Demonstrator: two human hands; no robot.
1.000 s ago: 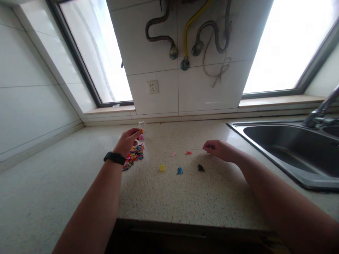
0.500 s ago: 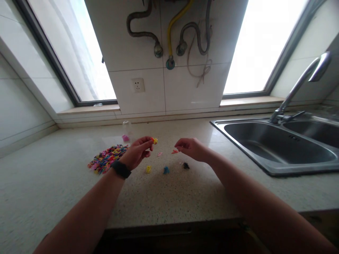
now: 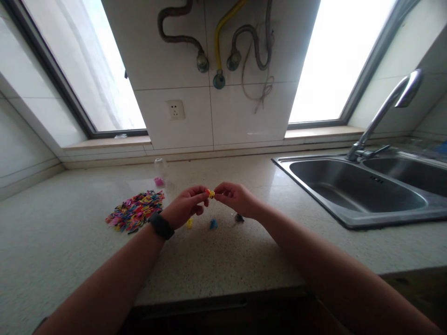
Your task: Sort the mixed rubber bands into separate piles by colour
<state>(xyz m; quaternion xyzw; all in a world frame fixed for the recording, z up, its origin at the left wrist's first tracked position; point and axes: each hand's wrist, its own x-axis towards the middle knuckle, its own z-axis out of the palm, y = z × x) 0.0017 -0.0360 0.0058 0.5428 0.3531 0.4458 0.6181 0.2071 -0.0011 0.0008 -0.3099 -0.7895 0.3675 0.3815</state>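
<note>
My left hand (image 3: pixel 185 208) and my right hand (image 3: pixel 236 197) meet over the speckled counter (image 3: pixel 223 260), both pinching one tiny yellow-and-red piece (image 3: pixel 210 192) between their fingertips. A black band sits on my left wrist. Below the hands lie a small yellow piece (image 3: pixel 189 224), a blue piece (image 3: pixel 213 224) and a black piece (image 3: pixel 239 217). To the left is a heap of several small multicoloured pieces (image 3: pixel 136 211). Behind it stands a small clear container with a pink base (image 3: pixel 159 170).
A steel double sink (image 3: pixel 352 186) with a tall tap (image 3: pixel 384 109) fills the right side. Tiled wall with a socket (image 3: pixel 175 110) and hoses (image 3: pixel 216 42) stands behind, between two bright windows. The counter's front edge runs just below my forearms.
My left hand left the heap, carrying the yellow-and-red piece to the right. My right hand moved left to meet it. Both now pinch the piece. The view shifted rightward.
</note>
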